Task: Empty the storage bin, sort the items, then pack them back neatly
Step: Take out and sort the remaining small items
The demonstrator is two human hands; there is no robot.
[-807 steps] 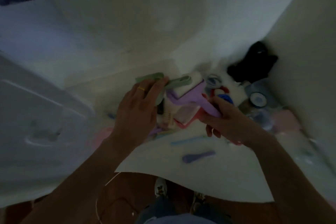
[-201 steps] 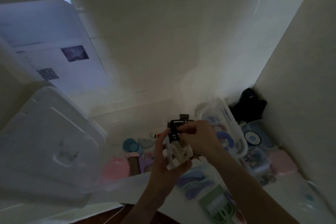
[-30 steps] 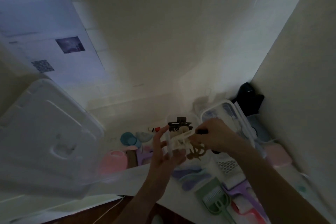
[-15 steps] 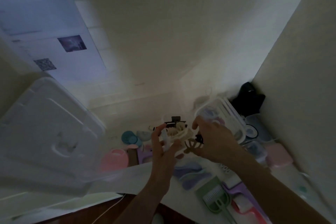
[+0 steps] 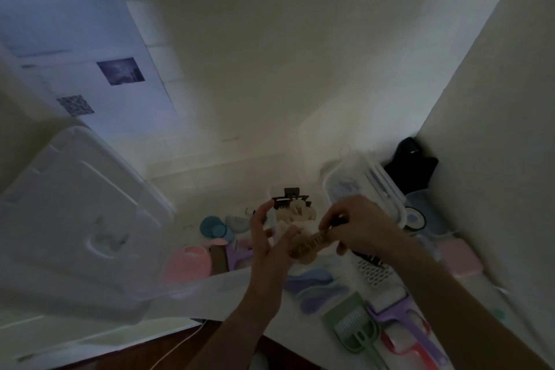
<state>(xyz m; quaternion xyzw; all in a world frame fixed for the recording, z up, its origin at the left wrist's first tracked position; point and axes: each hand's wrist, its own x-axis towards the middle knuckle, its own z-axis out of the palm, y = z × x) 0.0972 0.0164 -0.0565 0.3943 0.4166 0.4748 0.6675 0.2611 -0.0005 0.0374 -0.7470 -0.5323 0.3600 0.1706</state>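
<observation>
My left hand (image 5: 267, 245) holds a bunch of hair claw clips (image 5: 292, 213), one black and several cream, over the white table. My right hand (image 5: 357, 227) pinches a tan claw clip (image 5: 309, 245) at the left palm. A clear storage bin (image 5: 365, 186) with a few items inside stands just behind my right hand. On the table lie a pink round case (image 5: 187, 264), blue and grey round compacts (image 5: 214, 227), purple and blue combs (image 5: 312, 282), a white grid-patterned piece (image 5: 374, 275), a green dustpan brush (image 5: 353, 330) and purple and pink lint rollers (image 5: 402, 330).
A big white bin lid (image 5: 75, 225) leans at the left. A black object (image 5: 413, 165) sits in the back right corner by the wall. Small clear boxes (image 5: 416, 218) and a pink case (image 5: 458, 258) lie along the right wall. Dark floor shows below the table edge.
My right hand has brought the tan clip down onto my left palm beside the bunch. The view has tipped slightly.
</observation>
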